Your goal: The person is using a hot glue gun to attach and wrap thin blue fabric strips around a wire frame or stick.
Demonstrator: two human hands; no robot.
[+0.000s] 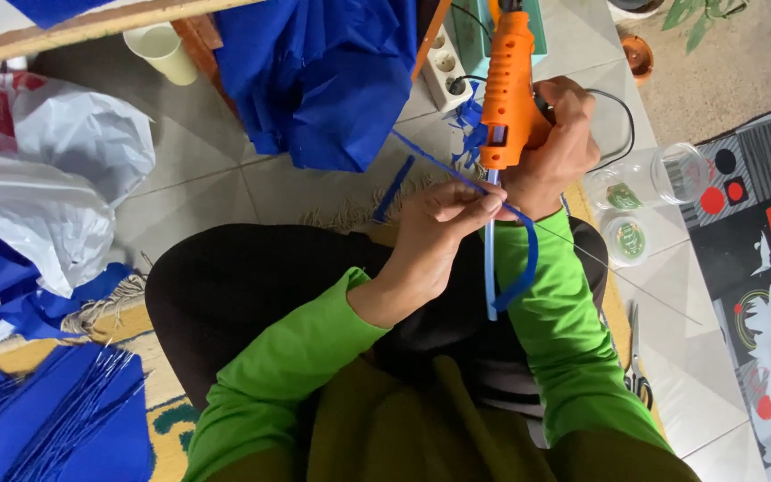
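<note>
A white plastic bag [55,178] and blue fabric pile [323,80] lie left. The left hand [435,236] pinches a blue ribbon strip [519,268] in a closed grip. The right hand [564,147] grips the orange glue gun [508,89] firmly; its hot nozzle sits near the fingertips, so a burn seems possible.

The glue gun [508,85] was orange, the strip [519,268] and cloth [323,76] blue. Sleeves [287,375] were bright green, the cup [164,52] pale cream. The mat [760,223] showed red, yellow and grey circles on black.
</note>
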